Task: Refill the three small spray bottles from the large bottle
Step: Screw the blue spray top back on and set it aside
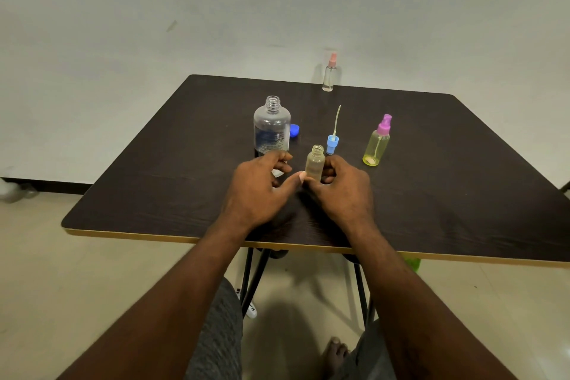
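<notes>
Two hands meet mid-frame over the dark table [431,194]. Left of centre stands the uncapped large bottle [271,126], its base behind the left hand's [259,191] curled fingers; whether they hold it is unclear. The right hand [342,191] grips the small open bottle [315,163] low, with the neck rising above its fingers. To the right stands a yellow spray bottle [377,145], and a clear spray bottle [330,77] stands at the far edge. A blue spray head [332,143] and a blue cap [295,130] lie near centre.

right hand [342,191] grips small bottle [315,163] | large bottle [272,126] uncapped, upright
</notes>
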